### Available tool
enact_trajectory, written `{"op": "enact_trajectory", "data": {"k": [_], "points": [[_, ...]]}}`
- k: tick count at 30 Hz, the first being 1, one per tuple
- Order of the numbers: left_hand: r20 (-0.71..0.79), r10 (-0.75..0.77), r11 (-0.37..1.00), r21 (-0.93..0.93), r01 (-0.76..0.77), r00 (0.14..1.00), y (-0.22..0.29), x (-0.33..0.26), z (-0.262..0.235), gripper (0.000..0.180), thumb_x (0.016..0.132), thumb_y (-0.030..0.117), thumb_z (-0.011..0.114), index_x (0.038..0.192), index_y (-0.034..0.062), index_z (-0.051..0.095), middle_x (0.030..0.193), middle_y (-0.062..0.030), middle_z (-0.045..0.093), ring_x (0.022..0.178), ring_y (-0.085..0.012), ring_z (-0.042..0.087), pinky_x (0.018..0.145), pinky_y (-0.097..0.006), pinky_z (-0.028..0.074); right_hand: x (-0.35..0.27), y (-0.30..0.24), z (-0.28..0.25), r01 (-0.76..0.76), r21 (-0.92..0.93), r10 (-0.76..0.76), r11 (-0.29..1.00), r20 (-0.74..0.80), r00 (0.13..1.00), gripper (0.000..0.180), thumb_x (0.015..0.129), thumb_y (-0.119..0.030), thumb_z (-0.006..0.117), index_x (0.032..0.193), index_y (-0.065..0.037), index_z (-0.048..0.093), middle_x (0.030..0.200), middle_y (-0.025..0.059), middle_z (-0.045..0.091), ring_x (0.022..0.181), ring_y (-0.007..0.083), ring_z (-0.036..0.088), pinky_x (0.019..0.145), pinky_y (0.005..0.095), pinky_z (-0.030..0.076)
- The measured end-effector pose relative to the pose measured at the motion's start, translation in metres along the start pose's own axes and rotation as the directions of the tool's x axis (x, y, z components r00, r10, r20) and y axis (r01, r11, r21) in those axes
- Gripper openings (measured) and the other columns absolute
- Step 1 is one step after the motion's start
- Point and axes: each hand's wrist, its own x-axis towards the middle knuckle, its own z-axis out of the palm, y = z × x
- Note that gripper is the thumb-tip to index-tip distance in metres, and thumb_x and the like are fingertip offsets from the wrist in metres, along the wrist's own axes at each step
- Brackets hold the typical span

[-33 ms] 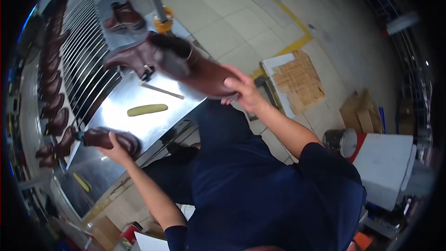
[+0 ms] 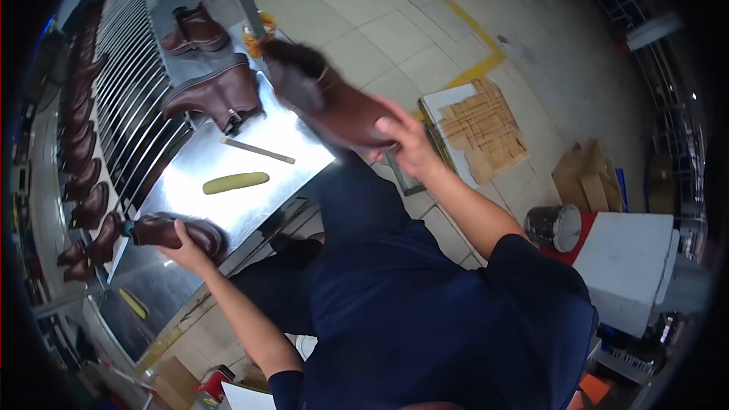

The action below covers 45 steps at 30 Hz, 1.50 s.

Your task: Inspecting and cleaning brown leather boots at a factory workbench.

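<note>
My right hand (image 2: 410, 144) grips the toe end of a dark brown leather ankle boot (image 2: 353, 110) and holds it up over the bench's right edge. The boot is tilted, its dark opening at the far left and slightly blurred. At the near left, my left hand (image 2: 186, 249) closes round another brown boot (image 2: 156, 232) resting on the metal bench (image 2: 178, 190), thumb on top. Between the two hands lie a yellow-green elongated pad (image 2: 236, 182) and a thin flat stick (image 2: 258, 150). Beyond them another brown ankle boot (image 2: 220, 95) lies on its side.
More brown boots (image 2: 196, 30) stand at the bench's far end. A slatted roller rack (image 2: 129, 61) runs along the left, with a row of brown shoes (image 2: 85, 144) beyond it. A yellow strip (image 2: 133, 302) lies near left. Cardboard (image 2: 486, 133) and a bucket (image 2: 553, 228) are to my right.
The boot in my right hand has moved slightly right, uncovering more of the boot lying beyond. The bench and its things sit slightly further left in view. My left hand keeps its grip.
</note>
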Motion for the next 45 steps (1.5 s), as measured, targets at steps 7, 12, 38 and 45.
{"op": "enact_trajectory", "data": {"k": [7, 12, 38, 45], "points": [[0.018, -0.07, 0.993, 0.094, 0.068, 0.997, -0.001, 0.001, 0.017, 0.102, 0.087, 0.048, 0.08, 0.162, 0.0016, 0.029, 0.154, -0.0231, 0.049, 0.132, -0.0372, 0.057, 0.115, -0.042, 0.043, -0.057, -0.036, -0.152, 0.198, -0.202, -0.281, 0.959, -0.611, 0.74, 0.054, 0.098, -0.027, 0.07, 0.146, -0.012, 0.051, 0.109, 0.0129, 0.072, 0.066, 0.0234, 0.072, 0.052, 0.0296, 0.055], [-0.022, -0.068, 0.996, 0.057, 0.069, 0.997, -0.018, 0.007, 0.005, 0.099, 0.086, 0.043, 0.083, 0.159, -0.0006, 0.033, 0.148, -0.0232, 0.054, 0.126, -0.0351, 0.06, 0.112, -0.041, 0.045, -0.091, -0.016, -0.206, 0.2, -0.095, -0.197, 0.975, -0.787, 0.584, 0.043, 0.099, -0.031, 0.07, 0.135, -0.013, 0.055, 0.105, 0.012, 0.073, 0.069, 0.0261, 0.073, 0.052, 0.0311, 0.056], [-0.098, -0.097, 0.98, -0.185, 0.078, 0.99, -0.026, 0.033, -0.03, 0.054, 0.11, 0.038, 0.052, 0.147, -0.0007, 0.054, 0.145, -0.0182, 0.059, 0.135, -0.0279, 0.055, 0.114, -0.036, 0.04, 0.019, 0.017, 0.048, -0.105, 0.081, 0.098, 0.991, 0.095, 0.991, 0.06, 0.103, -0.033, 0.061, 0.154, -0.009, 0.042, 0.129, 0.0135, 0.065, 0.099, 0.0248, 0.07, 0.06, 0.034, 0.055], [-0.252, -0.155, 0.988, -0.057, 0.145, 0.955, -0.103, 0.194, -0.082, 0.061, 0.099, 0.038, 0.071, 0.141, -0.004, 0.056, 0.135, -0.0208, 0.065, 0.12, -0.0271, 0.064, 0.104, -0.037, 0.049, 0.044, 0.026, 0.154, 0.096, -0.507, -0.022, 0.857, 0.15, 0.988, 0.084, 0.094, -0.017, 0.076, 0.162, -0.004, 0.028, 0.144, 0.0176, 0.054, 0.125, 0.0232, 0.06, 0.105, 0.0339, 0.049]]}}
